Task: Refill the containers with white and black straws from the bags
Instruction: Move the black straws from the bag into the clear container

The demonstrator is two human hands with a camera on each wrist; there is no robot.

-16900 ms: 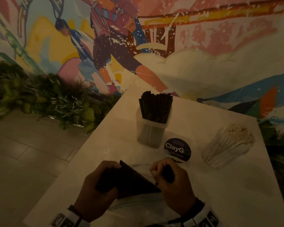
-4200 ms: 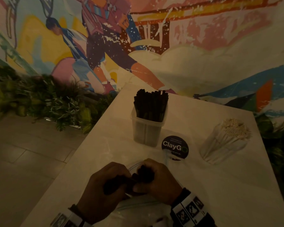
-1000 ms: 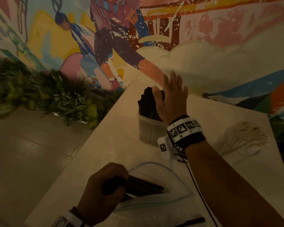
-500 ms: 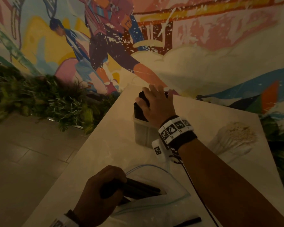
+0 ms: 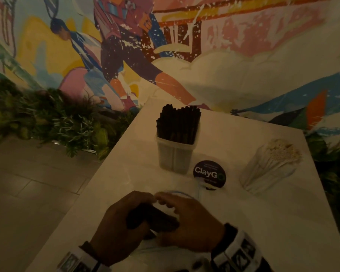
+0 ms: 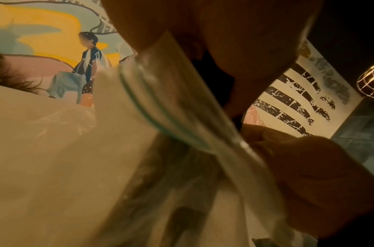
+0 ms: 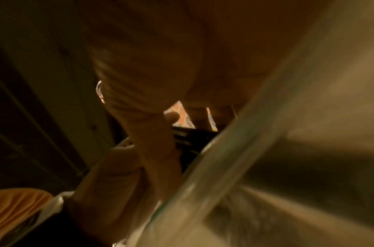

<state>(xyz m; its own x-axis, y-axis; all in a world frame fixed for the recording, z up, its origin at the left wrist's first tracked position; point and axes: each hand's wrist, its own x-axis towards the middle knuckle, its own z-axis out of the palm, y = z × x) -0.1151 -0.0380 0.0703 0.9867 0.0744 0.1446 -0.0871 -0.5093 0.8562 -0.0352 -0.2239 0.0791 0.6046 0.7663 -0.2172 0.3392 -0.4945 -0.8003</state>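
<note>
Near the table's (image 5: 283,222) front edge, the left hand (image 5: 116,230) grips black straws (image 5: 155,218) at the bag (image 5: 182,193) mouth. The right hand (image 5: 192,222) touches them, fingers loosely curled. Both containers (image 5: 175,156) stand beyond, well apart, bare table between.

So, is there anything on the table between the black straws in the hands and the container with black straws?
Nothing visible blocks it. The table between the held black straws and the container is bare. The round sticker lies flat, off to the right.
</note>
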